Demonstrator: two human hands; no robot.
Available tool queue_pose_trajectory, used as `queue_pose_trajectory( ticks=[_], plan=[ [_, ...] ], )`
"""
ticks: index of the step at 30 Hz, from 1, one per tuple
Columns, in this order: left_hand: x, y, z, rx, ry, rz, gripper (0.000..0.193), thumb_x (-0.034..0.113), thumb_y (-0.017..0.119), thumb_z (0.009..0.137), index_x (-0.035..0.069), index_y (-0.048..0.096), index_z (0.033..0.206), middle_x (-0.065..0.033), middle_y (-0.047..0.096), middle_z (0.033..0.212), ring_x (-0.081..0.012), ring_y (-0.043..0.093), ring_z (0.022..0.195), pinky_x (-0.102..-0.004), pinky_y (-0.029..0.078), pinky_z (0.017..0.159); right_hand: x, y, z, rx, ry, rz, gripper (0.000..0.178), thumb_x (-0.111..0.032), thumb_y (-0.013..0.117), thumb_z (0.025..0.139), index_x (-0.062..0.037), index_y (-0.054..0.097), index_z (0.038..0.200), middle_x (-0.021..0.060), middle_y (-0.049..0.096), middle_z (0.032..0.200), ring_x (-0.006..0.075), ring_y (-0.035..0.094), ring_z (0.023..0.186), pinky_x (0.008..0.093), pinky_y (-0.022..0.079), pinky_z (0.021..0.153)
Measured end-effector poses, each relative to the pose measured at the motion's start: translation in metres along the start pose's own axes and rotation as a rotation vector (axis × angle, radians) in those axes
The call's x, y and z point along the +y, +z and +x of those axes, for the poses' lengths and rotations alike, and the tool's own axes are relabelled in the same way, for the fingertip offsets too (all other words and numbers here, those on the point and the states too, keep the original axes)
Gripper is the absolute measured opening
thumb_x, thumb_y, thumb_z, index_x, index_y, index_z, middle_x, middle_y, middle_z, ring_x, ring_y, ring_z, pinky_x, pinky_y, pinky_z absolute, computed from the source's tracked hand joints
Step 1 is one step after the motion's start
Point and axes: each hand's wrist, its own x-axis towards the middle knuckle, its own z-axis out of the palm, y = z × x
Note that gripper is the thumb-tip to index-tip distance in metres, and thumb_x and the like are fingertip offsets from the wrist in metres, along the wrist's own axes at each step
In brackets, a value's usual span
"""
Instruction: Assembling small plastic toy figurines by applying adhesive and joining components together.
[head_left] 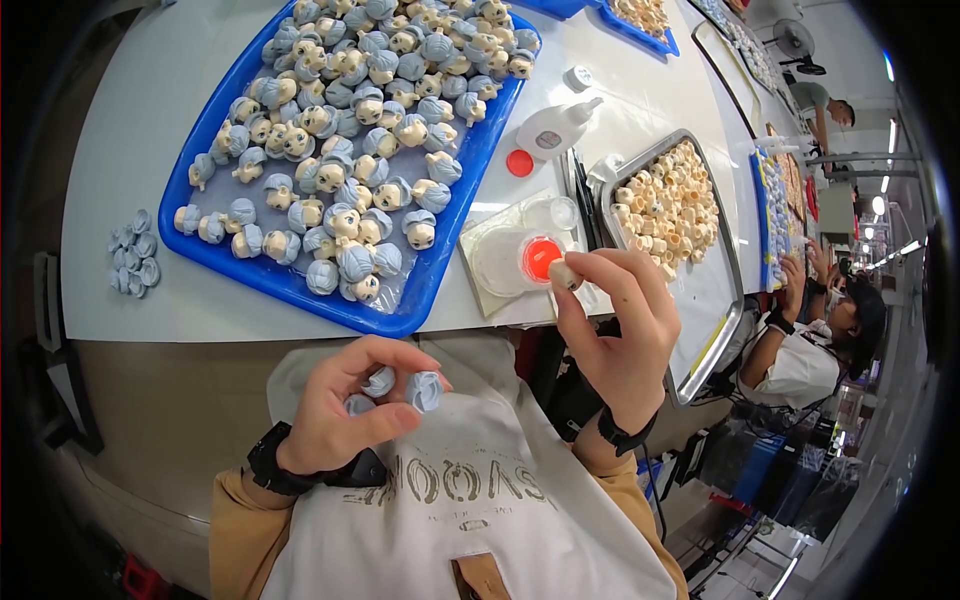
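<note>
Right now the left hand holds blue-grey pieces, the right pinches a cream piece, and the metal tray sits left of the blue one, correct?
Not quite: the head view shows the metal tray right of the blue tray. The left hand does hold blue-grey pieces, and the right hand pinches a cream piece.

My left hand point(328, 412) cups; my right hand point(632, 335) pinches.
The left is low and near my body, its fingers curled over, its thumb lying beneath them and pointing to my right. The right reaches farther forward, thumb and forefinger closed at the tips. My left forearm point(250, 525) and right forearm point(628, 490) stand apart.
</note>
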Motion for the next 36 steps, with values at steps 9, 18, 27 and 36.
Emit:
queue_pose_trajectory(
  ticks=[9,18,27,36],
  plan=[
    [0.000,0.000,0.004,0.075,0.055,0.019,0.037,0.010,0.072,0.079,0.001,0.059,0.111,0.0020,0.056,0.084,-0.0023,0.044,0.070,-0.0176,0.035,0.062,-0.014,0.007,-0.020,0.185,0.072,0.259,0.036,0.007,0.073,0.063,0.0003,0.065,0.097,0.0123,0.064,0.089,0.0215,0.061,0.072,0.0308,0.049,0.059],
    [0.005,0.010,0.007,0.124,0.075,0.031,0.037,0.004,0.074,0.076,0.000,0.059,0.110,0.0005,0.060,0.088,-0.0018,0.045,0.068,-0.0179,0.037,0.061,-0.040,0.022,-0.016,-0.069,-0.118,0.580,0.040,0.005,0.075,0.062,0.0007,0.065,0.100,0.0109,0.064,0.086,0.0230,0.060,0.070,0.0300,0.049,0.059],
    [-0.003,0.008,0.007,0.042,0.047,0.055,0.047,0.009,0.071,0.082,0.001,0.050,0.122,-0.0022,0.061,0.095,-0.0026,0.047,0.064,-0.0170,0.038,0.056,-0.043,0.026,-0.021,-0.129,-0.186,0.405,0.049,-0.023,0.081,0.062,0.0009,0.067,0.103,0.0089,0.063,0.085,0.0220,0.059,0.069,0.0313,0.047,0.059],
    [0.014,0.008,0.011,-0.050,-0.274,0.022,0.057,0.017,0.062,0.090,0.001,0.030,0.134,-0.0087,0.064,0.097,-0.0011,0.046,0.056,-0.0156,0.034,0.049,-0.034,0.039,-0.033,-0.083,-0.189,0.257,0.043,-0.041,0.071,0.074,-0.0025,0.064,0.090,0.0049,0.059,0.083,0.0202,0.056,0.068,0.0306,0.043,0.057]
  ],
)
